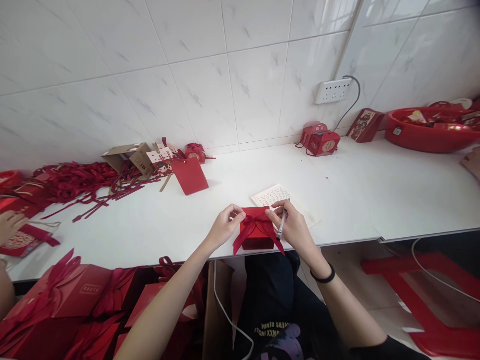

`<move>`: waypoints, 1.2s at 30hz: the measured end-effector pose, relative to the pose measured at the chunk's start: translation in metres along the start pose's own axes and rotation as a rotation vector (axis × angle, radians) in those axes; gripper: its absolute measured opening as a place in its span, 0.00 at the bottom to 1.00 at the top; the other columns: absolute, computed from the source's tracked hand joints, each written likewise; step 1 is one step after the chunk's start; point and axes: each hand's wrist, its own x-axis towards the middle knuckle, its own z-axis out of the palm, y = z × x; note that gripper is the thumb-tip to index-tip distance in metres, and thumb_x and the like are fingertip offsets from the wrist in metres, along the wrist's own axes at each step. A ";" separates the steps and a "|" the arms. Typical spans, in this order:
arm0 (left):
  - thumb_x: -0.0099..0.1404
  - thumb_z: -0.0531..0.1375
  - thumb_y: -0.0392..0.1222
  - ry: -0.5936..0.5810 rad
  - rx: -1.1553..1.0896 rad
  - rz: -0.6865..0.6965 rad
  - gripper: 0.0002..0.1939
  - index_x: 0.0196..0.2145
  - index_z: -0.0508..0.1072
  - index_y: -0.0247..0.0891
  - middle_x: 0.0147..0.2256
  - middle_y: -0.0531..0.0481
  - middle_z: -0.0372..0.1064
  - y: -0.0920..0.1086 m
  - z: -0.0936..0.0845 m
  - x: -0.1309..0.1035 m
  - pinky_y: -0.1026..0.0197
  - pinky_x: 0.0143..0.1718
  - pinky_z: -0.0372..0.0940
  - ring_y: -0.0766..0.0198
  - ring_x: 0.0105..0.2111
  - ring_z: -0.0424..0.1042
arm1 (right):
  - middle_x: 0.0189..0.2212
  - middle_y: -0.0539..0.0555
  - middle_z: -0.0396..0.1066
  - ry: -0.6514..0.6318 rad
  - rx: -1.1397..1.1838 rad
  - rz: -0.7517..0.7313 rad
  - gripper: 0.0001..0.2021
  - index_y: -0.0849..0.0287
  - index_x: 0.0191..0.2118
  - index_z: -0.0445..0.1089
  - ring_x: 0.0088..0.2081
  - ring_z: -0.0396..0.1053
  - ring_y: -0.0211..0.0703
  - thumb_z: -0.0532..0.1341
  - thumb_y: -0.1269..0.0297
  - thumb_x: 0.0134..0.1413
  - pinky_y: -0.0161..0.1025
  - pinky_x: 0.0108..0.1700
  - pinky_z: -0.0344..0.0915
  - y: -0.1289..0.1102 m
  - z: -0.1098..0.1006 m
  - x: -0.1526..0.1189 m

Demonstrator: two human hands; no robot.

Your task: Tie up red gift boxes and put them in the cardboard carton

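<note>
A small red gift box sits at the table's front edge with a dark red ribbon bow on it, its two tails hanging down the sides. My left hand is closed at the box's upper left, thumb and fingertips pinching the bow's left loop. On the other side, my right hand grips a pen between its fingers, tip pointing down. Its thumb touches the bow's right loop. Just behind the box lies a white sheet of printed labels, partly covered by my right hand.
Loose red ribbons pile up at left beside a cardboard box and a red card. Small red boxes and a red basin stand along the wall. Finished-looking boxes fill the lower left. Co-workers' hands show at both edges.
</note>
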 end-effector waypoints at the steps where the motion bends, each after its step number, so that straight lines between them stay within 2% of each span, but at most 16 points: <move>1: 0.59 0.55 0.47 -0.021 -0.013 0.001 0.10 0.30 0.67 0.38 0.31 0.51 0.67 0.000 -0.002 0.001 0.61 0.36 0.61 0.64 0.32 0.66 | 0.23 0.51 0.68 -0.010 -0.010 0.006 0.15 0.56 0.35 0.62 0.23 0.67 0.43 0.59 0.49 0.52 0.38 0.26 0.61 0.000 -0.001 0.000; 7: 0.58 0.57 0.47 -0.175 -0.040 -0.024 0.10 0.31 0.70 0.38 0.31 0.51 0.68 0.000 -0.015 0.004 0.61 0.33 0.60 0.65 0.30 0.65 | 0.22 0.50 0.67 -0.068 0.096 0.057 0.16 0.58 0.35 0.63 0.23 0.65 0.42 0.60 0.50 0.47 0.37 0.25 0.60 0.008 -0.001 0.003; 13: 0.60 0.57 0.51 -0.289 -0.078 -0.025 0.14 0.29 0.70 0.36 0.35 0.50 0.65 0.003 -0.016 0.010 0.63 0.30 0.58 0.69 0.27 0.61 | 0.20 0.48 0.64 -0.087 0.272 0.179 0.20 0.59 0.34 0.64 0.20 0.61 0.37 0.64 0.47 0.43 0.35 0.23 0.58 0.011 -0.001 0.006; 17: 0.62 0.54 0.54 -0.378 -0.097 -0.066 0.18 0.29 0.68 0.35 0.36 0.50 0.62 0.008 -0.016 0.016 0.64 0.27 0.55 0.72 0.24 0.56 | 0.21 0.47 0.63 -0.082 0.339 0.198 0.22 0.59 0.34 0.64 0.22 0.60 0.37 0.65 0.46 0.41 0.34 0.25 0.57 0.011 -0.005 0.005; 22: 0.63 0.51 0.55 -0.361 -0.041 -0.094 0.19 0.26 0.63 0.36 0.34 0.52 0.58 0.011 -0.015 0.016 0.64 0.27 0.55 0.71 0.25 0.56 | 0.23 0.49 0.63 -0.096 0.418 0.137 0.17 0.59 0.33 0.64 0.27 0.62 0.38 0.62 0.48 0.48 0.36 0.32 0.60 0.008 -0.006 0.001; 26: 0.62 0.54 0.52 -0.317 0.065 -0.012 0.16 0.25 0.63 0.36 0.32 0.51 0.59 0.014 -0.018 0.013 0.63 0.30 0.56 0.68 0.29 0.59 | 0.21 0.48 0.61 -0.062 0.336 0.106 0.20 0.59 0.32 0.64 0.24 0.59 0.38 0.61 0.44 0.48 0.35 0.27 0.57 0.014 0.000 0.001; 30: 0.60 0.57 0.48 -0.372 -0.045 0.063 0.12 0.27 0.65 0.36 0.33 0.50 0.63 0.017 -0.022 0.014 0.63 0.30 0.56 0.68 0.30 0.60 | 0.20 0.48 0.61 -0.023 0.261 0.053 0.21 0.59 0.33 0.64 0.22 0.58 0.37 0.59 0.42 0.49 0.36 0.27 0.57 0.021 0.005 0.003; 36: 0.59 0.58 0.46 -0.402 -0.100 0.043 0.10 0.29 0.66 0.36 0.26 0.53 0.62 0.021 -0.017 0.019 0.63 0.27 0.55 0.70 0.25 0.58 | 0.22 0.51 0.65 0.027 0.168 0.058 0.20 0.58 0.34 0.62 0.25 0.64 0.41 0.57 0.44 0.52 0.38 0.29 0.61 0.011 0.003 0.000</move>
